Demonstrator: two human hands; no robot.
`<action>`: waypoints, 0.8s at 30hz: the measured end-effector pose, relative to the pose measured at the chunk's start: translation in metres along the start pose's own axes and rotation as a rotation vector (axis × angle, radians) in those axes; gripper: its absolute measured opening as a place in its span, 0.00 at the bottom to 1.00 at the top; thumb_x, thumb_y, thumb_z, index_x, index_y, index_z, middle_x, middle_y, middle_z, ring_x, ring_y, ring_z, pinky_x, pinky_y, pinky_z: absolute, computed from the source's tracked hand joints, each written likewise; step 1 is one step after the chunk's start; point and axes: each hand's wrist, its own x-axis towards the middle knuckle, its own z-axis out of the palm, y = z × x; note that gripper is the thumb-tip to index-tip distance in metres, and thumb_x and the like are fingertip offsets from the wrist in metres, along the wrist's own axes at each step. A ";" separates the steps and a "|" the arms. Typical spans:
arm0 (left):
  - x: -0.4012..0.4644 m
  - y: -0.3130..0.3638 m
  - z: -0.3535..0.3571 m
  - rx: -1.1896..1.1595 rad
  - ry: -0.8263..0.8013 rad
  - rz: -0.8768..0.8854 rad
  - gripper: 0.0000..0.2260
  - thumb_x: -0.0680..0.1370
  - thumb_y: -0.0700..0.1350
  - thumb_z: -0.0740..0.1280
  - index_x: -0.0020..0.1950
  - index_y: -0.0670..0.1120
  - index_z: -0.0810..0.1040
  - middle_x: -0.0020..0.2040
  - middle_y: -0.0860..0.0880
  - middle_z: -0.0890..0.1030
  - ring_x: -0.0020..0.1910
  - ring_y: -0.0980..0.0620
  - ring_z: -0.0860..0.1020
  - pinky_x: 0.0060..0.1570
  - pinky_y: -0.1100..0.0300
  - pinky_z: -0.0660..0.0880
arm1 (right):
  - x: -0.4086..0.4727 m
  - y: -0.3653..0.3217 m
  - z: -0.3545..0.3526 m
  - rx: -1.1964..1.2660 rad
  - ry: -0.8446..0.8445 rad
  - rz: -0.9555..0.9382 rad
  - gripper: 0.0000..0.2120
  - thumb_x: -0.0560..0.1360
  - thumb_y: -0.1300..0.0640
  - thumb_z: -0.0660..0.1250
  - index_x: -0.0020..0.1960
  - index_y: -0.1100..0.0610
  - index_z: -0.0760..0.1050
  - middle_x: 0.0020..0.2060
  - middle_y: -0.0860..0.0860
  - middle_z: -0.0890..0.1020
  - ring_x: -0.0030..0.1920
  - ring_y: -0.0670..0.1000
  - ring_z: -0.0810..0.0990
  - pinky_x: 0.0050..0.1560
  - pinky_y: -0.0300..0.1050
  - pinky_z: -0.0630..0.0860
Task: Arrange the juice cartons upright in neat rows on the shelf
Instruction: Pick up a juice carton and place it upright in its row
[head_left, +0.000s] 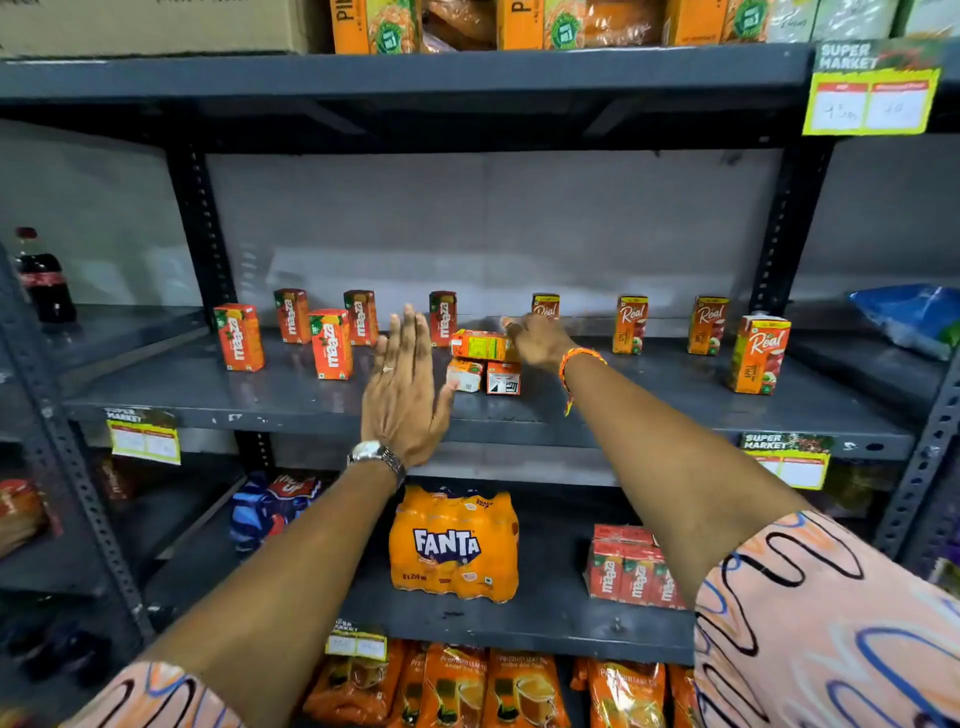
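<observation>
Left hand (402, 395): fingers flat and spread, holding nothing, thumb near a lying carton (464, 375).
Right hand (537, 340): fingers curled onto the top carton (480, 344) of the stack.

Three small juice cartons (483, 364) lie toppled in a pile on the grey shelf (291, 395), between the open left hand (405, 395) and the right hand (537, 340), which rests on the top one. Left of the left hand, red-orange Maaza cartons (331, 344) stand upright; right of the right hand, orange Real cartons (629, 325) stand upright.

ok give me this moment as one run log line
stage: stacked cartons not yet stood up | left hand: open, flat, beside stack | right hand: on top carton | shelf: other cartons upright
</observation>
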 end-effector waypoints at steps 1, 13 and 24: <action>-0.008 0.001 0.004 -0.001 -0.044 -0.004 0.35 0.81 0.58 0.49 0.79 0.40 0.40 0.80 0.41 0.40 0.80 0.46 0.40 0.78 0.48 0.44 | -0.001 -0.004 0.001 -0.018 -0.039 -0.003 0.24 0.82 0.44 0.51 0.36 0.57 0.71 0.35 0.55 0.74 0.44 0.58 0.75 0.46 0.46 0.69; -0.048 -0.001 0.026 0.033 -0.246 0.068 0.31 0.76 0.66 0.56 0.72 0.47 0.68 0.69 0.46 0.74 0.67 0.45 0.72 0.68 0.48 0.64 | -0.006 -0.022 -0.018 0.248 -0.080 0.125 0.06 0.74 0.64 0.64 0.40 0.57 0.68 0.38 0.54 0.76 0.42 0.53 0.79 0.33 0.42 0.75; -0.052 -0.003 0.031 0.002 -0.166 0.065 0.25 0.74 0.57 0.61 0.68 0.47 0.72 0.65 0.48 0.78 0.64 0.46 0.75 0.64 0.51 0.67 | -0.103 -0.032 -0.034 1.234 0.142 0.046 0.11 0.78 0.66 0.65 0.59 0.69 0.75 0.50 0.59 0.82 0.43 0.52 0.82 0.41 0.42 0.80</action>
